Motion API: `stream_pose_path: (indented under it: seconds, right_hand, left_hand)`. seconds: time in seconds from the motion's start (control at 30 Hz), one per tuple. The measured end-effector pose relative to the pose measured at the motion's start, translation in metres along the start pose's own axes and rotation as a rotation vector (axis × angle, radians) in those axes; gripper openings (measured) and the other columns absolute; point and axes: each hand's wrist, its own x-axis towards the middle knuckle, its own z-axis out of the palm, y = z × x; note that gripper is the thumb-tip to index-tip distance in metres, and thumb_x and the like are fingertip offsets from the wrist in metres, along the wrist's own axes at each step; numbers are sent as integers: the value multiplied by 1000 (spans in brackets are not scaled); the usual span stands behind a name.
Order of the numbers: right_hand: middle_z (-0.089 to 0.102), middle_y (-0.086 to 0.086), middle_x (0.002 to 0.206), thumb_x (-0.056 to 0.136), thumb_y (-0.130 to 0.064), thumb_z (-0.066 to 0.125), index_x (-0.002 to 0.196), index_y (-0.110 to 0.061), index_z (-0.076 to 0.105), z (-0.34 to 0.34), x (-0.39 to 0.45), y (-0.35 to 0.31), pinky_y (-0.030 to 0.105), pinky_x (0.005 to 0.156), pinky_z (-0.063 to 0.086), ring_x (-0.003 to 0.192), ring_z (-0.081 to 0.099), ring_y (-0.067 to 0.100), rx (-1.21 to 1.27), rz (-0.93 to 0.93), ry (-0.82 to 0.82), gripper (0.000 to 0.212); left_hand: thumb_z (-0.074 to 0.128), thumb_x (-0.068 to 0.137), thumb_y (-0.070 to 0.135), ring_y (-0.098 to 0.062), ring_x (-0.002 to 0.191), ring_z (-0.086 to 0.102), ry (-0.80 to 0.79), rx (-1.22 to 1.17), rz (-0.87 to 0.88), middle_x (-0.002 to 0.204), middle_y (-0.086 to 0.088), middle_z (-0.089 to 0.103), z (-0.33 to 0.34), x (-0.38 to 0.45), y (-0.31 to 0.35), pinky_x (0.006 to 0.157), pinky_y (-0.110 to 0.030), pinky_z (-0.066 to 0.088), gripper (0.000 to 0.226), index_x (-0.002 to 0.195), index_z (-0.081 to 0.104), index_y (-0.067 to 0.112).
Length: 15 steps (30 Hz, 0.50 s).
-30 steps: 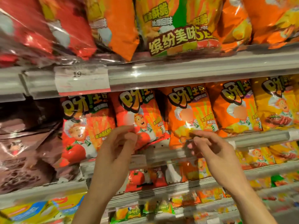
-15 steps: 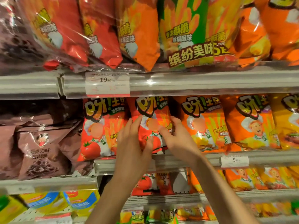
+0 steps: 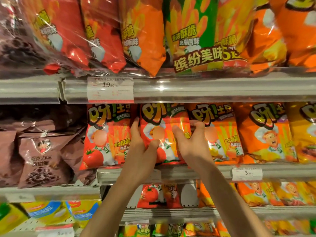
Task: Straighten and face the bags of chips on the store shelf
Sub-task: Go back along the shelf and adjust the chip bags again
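Note:
A red tomato-flavour chip bag (image 3: 164, 120) stands upright in the middle shelf row, second from the left. My left hand (image 3: 142, 151) grips its left edge, fingers behind the side and thumb on the front. My right hand (image 3: 191, 144) grips its right edge, fingers curled over the seam and thumb on the front. Another red bag (image 3: 106, 135) stands just left of it. An orange bag (image 3: 220, 135) stands just right, partly hidden by my right hand. Further right are a second orange bag (image 3: 263, 132) and a yellow bag (image 3: 306, 130).
Large multi-pack bags (image 3: 196, 35) overhang the top shelf rail (image 3: 205, 89) with a 19.90 price tag (image 3: 110, 89). Brown chocolate snack bags (image 3: 41, 158) fill the left bay. The middle shelf edge (image 3: 282, 173) carries a price tag (image 3: 247, 173). Smaller bags (image 3: 153, 195) sit on lower shelves.
Both hands rose from in front of the shelf edge onto the second red bag and now hold its two sides. The camera view tilted upward and moved closer.

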Motion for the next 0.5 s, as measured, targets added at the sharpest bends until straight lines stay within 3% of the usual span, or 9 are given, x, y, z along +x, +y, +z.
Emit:
stream_pose_path:
  seconds: [0.03,0.13,0.2,0.27,0.37,0.5]
  right_hand:
    - [57,2,123,95,-48,60,125,-22,37,-1,2,-1,31,92,40,117,56,23,0,10,-2,46]
    - [44,8,152,96,-55,54,152,-11,20,1,11,-6,29,104,35,137,45,27,-46,71,-84,79]
    - [44,10,150,97,-57,49,158,-9,10,3,18,-13,29,95,37,121,54,21,-90,89,-134,87]
    - [51,13,140,99,-56,46,158,-6,10,5,23,-19,29,87,37,108,56,18,-112,98,-134,86]
    - [56,18,126,101,-51,45,154,-1,17,11,28,-19,29,87,35,117,54,29,-106,108,-125,78]
    - [54,19,136,102,-48,44,150,3,23,13,25,-13,27,86,33,130,49,32,-150,64,-82,73]
  left_hand:
    - [55,96,45,-21,133,46,-19,2,-77,151,-1,41,2,6,3,97,-35,38,78,157,7,31]
    - [55,84,59,-40,97,62,-4,-31,-187,107,-31,60,6,27,6,83,-53,46,74,136,32,12]
    - [53,83,63,-41,114,59,-15,-19,-234,124,-30,59,9,39,4,91,-48,45,87,145,27,8]
    - [51,93,59,-36,130,50,-4,-9,-272,143,-19,51,12,50,3,103,-44,39,84,155,16,15]
    - [47,98,56,-32,132,47,22,-51,-265,143,-10,50,15,59,1,101,-38,35,78,159,11,25]
    - [45,96,57,-30,128,51,74,-52,-191,135,-7,56,21,58,-7,101,-38,38,74,158,17,27]
